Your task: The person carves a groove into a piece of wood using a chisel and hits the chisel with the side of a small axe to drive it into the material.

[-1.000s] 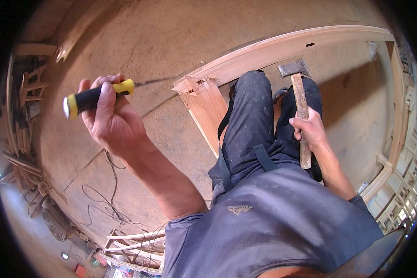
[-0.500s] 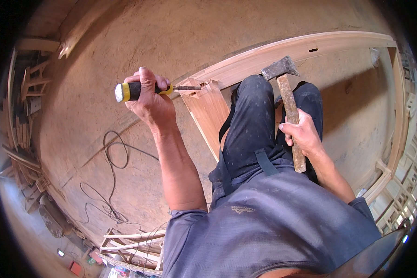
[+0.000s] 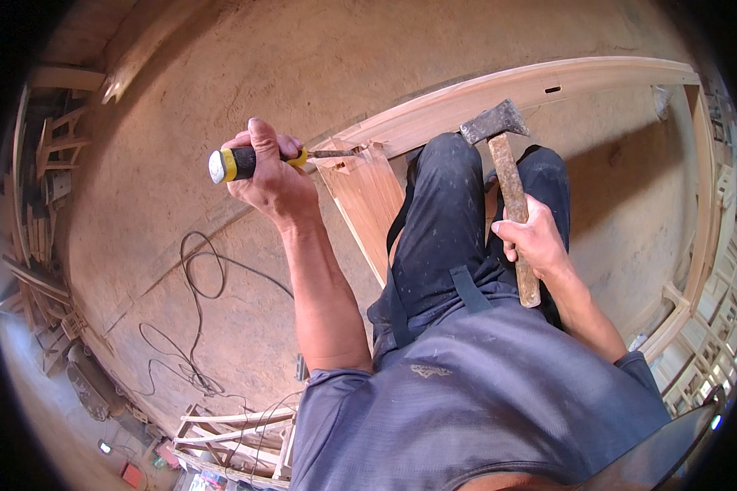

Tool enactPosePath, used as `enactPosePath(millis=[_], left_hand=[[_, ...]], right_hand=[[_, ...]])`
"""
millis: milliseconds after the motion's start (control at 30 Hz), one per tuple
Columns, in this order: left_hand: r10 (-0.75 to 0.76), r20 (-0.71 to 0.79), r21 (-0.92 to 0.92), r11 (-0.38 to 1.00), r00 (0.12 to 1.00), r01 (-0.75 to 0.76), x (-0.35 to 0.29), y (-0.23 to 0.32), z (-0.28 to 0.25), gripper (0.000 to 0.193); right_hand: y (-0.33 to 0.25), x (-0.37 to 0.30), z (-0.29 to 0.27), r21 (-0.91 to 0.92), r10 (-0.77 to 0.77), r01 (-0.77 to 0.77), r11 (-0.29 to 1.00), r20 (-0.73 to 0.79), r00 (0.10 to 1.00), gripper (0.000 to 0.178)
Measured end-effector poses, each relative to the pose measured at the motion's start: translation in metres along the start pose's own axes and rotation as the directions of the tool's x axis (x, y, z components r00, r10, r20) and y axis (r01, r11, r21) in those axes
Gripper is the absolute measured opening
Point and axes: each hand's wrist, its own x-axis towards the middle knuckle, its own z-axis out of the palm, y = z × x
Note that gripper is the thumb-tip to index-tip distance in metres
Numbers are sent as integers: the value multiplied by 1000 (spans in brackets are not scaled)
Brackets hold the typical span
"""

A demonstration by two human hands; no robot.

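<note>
My left hand (image 3: 272, 184) is wrapped round the black-and-yellow handle of a chisel (image 3: 241, 164), thumb lying up along it. The chisel's narrow metal blade points right, and its tip meets the corner joint of a pale wooden frame (image 3: 373, 184), by a small cut-out. Just how deep the tip sits cannot be seen. In my right hand (image 3: 536, 237) is the worn wooden handle of a hammer (image 3: 512, 176). Its dark, scuffed steel head is raised over my knees, apart from the chisel and the frame.
The frame's long rail (image 3: 483, 100), with a dark slot in it, runs to the far right. A black cable (image 3: 195, 278) lies looped on the brown floor at left. Wooden pieces (image 3: 233, 438) are stacked at lower left, with more frames along both sides.
My left hand has shifted slightly right, and the chisel handle's butt end has tipped a little. The hammer and my right hand stay nearly where they were.
</note>
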Motion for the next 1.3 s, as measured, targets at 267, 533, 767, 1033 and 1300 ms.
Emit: enactPosePath(millis=[267,533,767,1033,1300], left_hand=[[9,34,-46,999,999,-8,1,-5,2,23],[29,170,-56,998,985,-20,2,0,16,21],[58,-45,18,998,997,-57,-3,-6,13,20],[294,35,20,955,955,-294,-57,-17,4,17],[103,287,339,919,952,-201,-41,-15,15,25]], right_hand=[[-6,-3,4,-39,-9,10,999,15,1000,22],[-8,-5,8,-94,-31,34,995,29,999,18],[-10,-9,14,-130,-25,33,991,64,998,23],[-55,-19,23,-259,-455,432,864,-33,890,18],[-118,-7,48,-673,-791,733,-95,498,355,24]])
